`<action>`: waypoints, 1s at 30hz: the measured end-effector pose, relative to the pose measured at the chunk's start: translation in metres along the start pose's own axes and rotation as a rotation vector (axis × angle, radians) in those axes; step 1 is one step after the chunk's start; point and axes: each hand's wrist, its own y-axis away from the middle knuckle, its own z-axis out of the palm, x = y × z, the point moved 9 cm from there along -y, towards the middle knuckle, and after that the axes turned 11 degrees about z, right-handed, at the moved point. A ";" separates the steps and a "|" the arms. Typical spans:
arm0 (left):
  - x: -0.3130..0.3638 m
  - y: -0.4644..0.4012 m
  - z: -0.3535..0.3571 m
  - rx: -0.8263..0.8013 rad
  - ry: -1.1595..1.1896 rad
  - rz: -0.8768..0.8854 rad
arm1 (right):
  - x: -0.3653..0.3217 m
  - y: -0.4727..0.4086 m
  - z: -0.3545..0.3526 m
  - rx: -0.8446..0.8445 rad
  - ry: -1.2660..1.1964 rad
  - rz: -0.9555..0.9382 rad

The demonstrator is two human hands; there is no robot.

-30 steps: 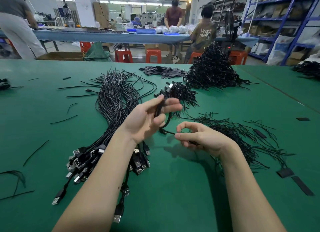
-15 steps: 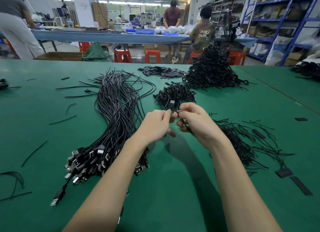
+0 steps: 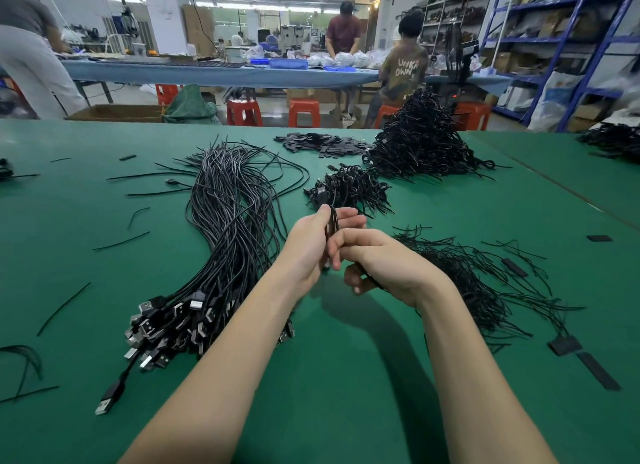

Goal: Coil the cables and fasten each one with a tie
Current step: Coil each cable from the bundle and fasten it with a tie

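Note:
Above the green table (image 3: 346,377), my left hand (image 3: 308,245) grips a coiled black cable (image 3: 333,221) that stands upright between its thumb and fingers. My right hand (image 3: 384,262) is close against it, fingers curled on the coil's lower part, with a thin black tie (image 3: 370,279) running under its fingers. A long bundle of loose black USB cables (image 3: 225,242) lies to the left. Loose black ties (image 3: 478,283) are spread to the right. A small heap of coiled cables (image 3: 349,190) sits just beyond my hands.
A tall pile of coiled black cables (image 3: 422,145) and flat black strips (image 3: 322,145) lie at the table's far side. Stray ties (image 3: 65,307) dot the left part. People work at a blue table (image 3: 207,72) behind; red stools (image 3: 304,112) and blue shelves (image 3: 554,48) stand beyond.
My hands came together around the coil from apart, then shifted slightly lower and nearer. The coil now stands upright in my left hand, and my right hand has turned at its lower part.

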 end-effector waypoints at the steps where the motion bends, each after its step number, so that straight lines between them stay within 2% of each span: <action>1: 0.000 0.001 0.003 -0.015 -0.022 -0.002 | 0.000 -0.001 0.002 0.016 0.005 -0.004; 10: 0.007 0.005 0.004 -0.228 -0.336 0.104 | 0.001 -0.003 0.005 0.021 -0.025 -0.017; 12: 0.010 0.004 -0.001 -0.189 -0.315 0.108 | 0.002 -0.001 0.004 -0.018 -0.048 0.005; 15: 0.014 0.000 -0.013 -0.079 -0.158 0.111 | 0.004 0.002 0.003 -0.068 -0.082 0.020; 17: 0.013 0.001 -0.010 -0.113 -0.109 0.098 | 0.004 0.002 0.004 -0.066 -0.078 0.012; 21: 0.010 0.007 -0.001 -0.192 -0.332 0.115 | 0.006 0.000 0.013 -0.108 -0.040 0.006; 24: 0.010 0.004 -0.002 -0.107 -0.072 0.077 | 0.011 0.006 0.000 -0.118 0.037 0.002; 26: 0.013 0.003 -0.003 -0.094 0.131 0.030 | 0.013 0.009 -0.022 -0.030 0.008 -0.010; 28: 0.014 0.006 0.001 -0.160 0.225 -0.032 | 0.017 0.010 -0.051 0.151 -0.165 -0.028; 30: 0.013 0.012 0.009 -0.271 0.198 -0.068 | 0.020 0.007 -0.067 0.246 -0.293 -0.042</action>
